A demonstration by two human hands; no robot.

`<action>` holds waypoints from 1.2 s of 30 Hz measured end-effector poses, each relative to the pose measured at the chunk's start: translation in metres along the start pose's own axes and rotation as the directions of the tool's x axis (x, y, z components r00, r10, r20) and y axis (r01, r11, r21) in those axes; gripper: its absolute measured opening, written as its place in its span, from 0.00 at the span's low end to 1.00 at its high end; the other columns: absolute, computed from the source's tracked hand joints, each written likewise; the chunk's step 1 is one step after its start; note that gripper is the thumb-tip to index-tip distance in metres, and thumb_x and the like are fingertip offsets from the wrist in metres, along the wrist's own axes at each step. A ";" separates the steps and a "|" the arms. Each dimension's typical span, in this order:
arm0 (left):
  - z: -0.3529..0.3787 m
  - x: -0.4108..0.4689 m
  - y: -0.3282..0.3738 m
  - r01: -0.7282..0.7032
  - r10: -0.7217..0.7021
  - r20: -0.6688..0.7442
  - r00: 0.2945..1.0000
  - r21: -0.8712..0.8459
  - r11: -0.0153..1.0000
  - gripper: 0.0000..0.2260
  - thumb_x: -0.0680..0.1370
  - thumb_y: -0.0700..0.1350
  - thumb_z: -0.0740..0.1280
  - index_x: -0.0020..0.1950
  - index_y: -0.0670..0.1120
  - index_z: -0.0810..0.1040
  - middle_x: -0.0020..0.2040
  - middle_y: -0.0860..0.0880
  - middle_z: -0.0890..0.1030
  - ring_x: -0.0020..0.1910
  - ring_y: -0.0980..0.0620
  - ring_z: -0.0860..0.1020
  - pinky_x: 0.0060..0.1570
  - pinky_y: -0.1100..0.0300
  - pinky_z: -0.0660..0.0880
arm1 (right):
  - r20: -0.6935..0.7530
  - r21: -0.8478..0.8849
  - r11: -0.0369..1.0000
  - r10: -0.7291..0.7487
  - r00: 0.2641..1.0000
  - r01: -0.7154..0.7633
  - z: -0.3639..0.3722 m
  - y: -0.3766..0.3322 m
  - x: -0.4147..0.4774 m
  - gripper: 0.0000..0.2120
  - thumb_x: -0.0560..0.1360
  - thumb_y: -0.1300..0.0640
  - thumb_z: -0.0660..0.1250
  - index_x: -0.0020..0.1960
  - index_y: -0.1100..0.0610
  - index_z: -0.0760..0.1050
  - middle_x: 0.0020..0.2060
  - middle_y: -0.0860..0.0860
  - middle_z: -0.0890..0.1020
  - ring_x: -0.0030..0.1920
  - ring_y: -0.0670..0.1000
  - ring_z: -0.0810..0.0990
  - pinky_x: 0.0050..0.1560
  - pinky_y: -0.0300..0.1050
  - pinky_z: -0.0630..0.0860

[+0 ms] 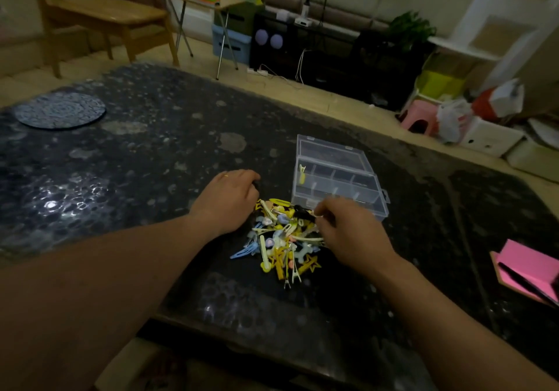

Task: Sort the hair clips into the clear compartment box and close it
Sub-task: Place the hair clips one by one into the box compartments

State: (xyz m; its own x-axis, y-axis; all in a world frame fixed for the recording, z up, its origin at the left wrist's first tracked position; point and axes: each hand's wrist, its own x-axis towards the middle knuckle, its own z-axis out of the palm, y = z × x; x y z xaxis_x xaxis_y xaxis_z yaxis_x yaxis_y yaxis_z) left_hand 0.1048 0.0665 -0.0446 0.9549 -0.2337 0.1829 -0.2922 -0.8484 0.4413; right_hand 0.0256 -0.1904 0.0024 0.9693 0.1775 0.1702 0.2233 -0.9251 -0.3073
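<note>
Closest to me is the heap of hair clips (284, 239): yellow, blue and white ones, all tangled on the dark table (136, 163). My right hand (348, 233) is at the heap's far right edge, thumb and forefinger drawn together on a thin pale clip (318, 215) just beside a black clip (302, 210). It's blurred, so that pinch is my best reading. My left hand (230, 197) sits on the far left edge, fingers curled under. Whether it holds anything, I cannot tell.

Just beyond my right fingers is the clear box (338, 184), its near corner almost touching the heap. There's one yellow clip (302, 174) in the left compartment, and the others look bare. The lid (329, 148) lies open behind it.

Here's the danger. These clips are hooked through each other, so one may drag neighbours up and scatter them across the wrong dividers. The box is light and close to my knuckles, so a careless reach could shove it. In this dim light, pale yellow and white could easily get mixed up. A clip left straddling a divider may stop the lid shutting.
</note>
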 end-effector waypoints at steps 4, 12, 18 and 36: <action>-0.001 -0.001 0.003 0.000 0.000 0.003 1.000 0.000 1.000 0.19 0.84 0.48 0.55 0.73 0.47 0.75 0.70 0.47 0.78 0.68 0.48 0.74 0.73 0.50 0.66 | 0.183 -0.023 0.989 -0.137 0.973 0.144 -0.002 -0.009 -0.010 0.07 0.81 0.44 0.70 0.55 0.44 0.81 0.49 0.41 0.78 0.48 0.42 0.76 0.45 0.39 0.75; -0.003 -0.002 0.006 0.007 -0.007 -0.027 1.000 -0.016 1.000 0.19 0.83 0.48 0.57 0.72 0.47 0.76 0.68 0.47 0.79 0.66 0.48 0.75 0.69 0.51 0.68 | 0.249 -0.137 0.977 -0.128 0.960 0.166 -0.006 -0.010 -0.001 0.10 0.82 0.41 0.67 0.49 0.47 0.78 0.48 0.44 0.76 0.46 0.46 0.78 0.48 0.50 0.81; -0.001 -0.001 0.004 0.002 -0.002 -0.034 0.999 -0.007 1.000 0.19 0.84 0.48 0.57 0.72 0.47 0.76 0.67 0.48 0.79 0.66 0.49 0.75 0.69 0.53 0.67 | 0.187 0.042 0.999 -0.029 0.982 0.022 -0.022 -0.015 0.002 0.11 0.84 0.42 0.64 0.48 0.46 0.76 0.41 0.45 0.79 0.41 0.44 0.77 0.40 0.42 0.74; 0.007 0.000 -0.005 -0.011 0.011 -0.018 1.000 0.002 1.000 0.22 0.79 0.54 0.51 0.68 0.52 0.75 0.66 0.54 0.78 0.66 0.54 0.73 0.76 0.51 0.61 | 0.197 -0.016 0.926 0.373 0.907 -0.378 0.015 0.030 0.172 0.20 0.82 0.47 0.70 0.36 0.59 0.79 0.33 0.57 0.80 0.36 0.58 0.79 0.39 0.48 0.75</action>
State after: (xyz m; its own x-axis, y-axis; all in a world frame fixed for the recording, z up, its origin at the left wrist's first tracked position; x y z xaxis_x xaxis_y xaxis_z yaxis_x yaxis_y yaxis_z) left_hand 0.1068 0.0674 -0.0526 0.9506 -0.2344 0.2035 -0.3025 -0.8469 0.4373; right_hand 0.2003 -0.1827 0.0078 0.9824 -0.1182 -0.1446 -0.1609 -0.9288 -0.3338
